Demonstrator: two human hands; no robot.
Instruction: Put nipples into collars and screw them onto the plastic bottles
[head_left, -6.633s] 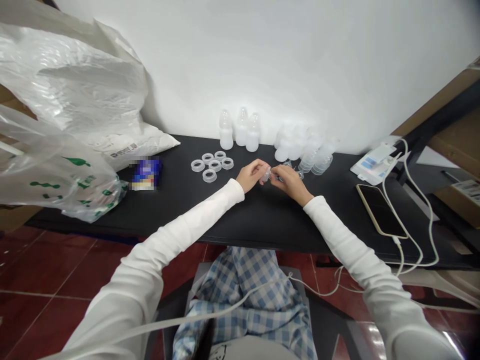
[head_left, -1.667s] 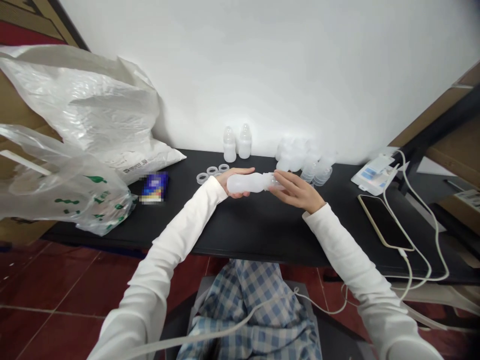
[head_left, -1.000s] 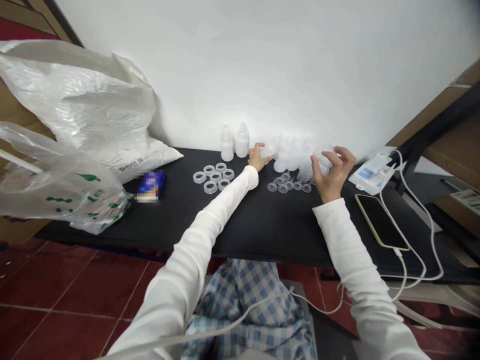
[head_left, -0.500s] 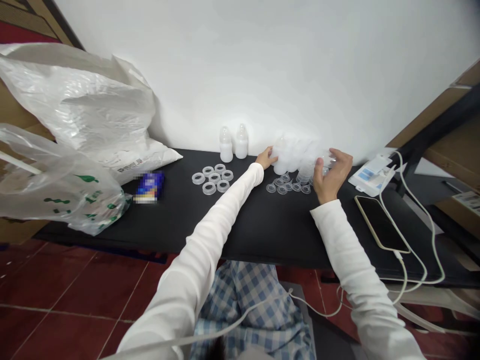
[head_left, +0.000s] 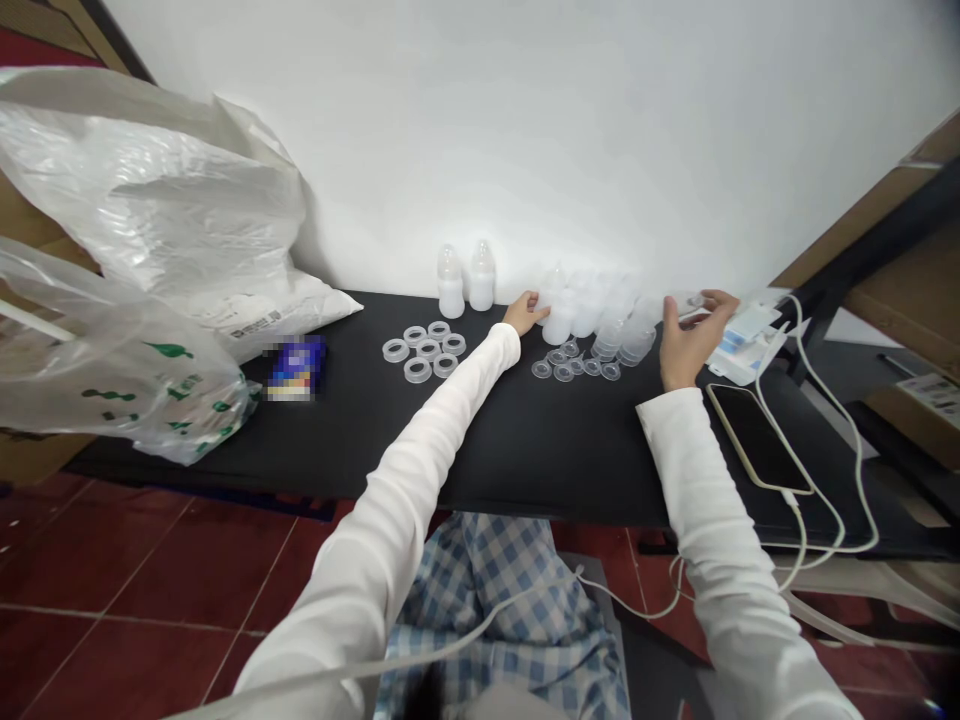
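My left hand reaches to the left end of a cluster of white bottles. Its thumb and index finger are apart, their tips against or close beside the nearest bottle. To the right of the cluster, my right hand is raised, thumb and fingers curved around a clear plastic piece, which looks like a cap. Translucent cups stand at the cluster's right end. Several clear flat discs with raised centres lie in front. Two bottles with clear domed tops stand apart by the wall.
Several translucent rings lie left of my left forearm. Large plastic bags and a blurred blue packet occupy the left side. At right are a white box, a phone and loose white cables.
My right hand has moved right, away from the bottle cluster, with the clear piece still at its fingers. My left hand has shifted slightly left, staying beside the bottles.
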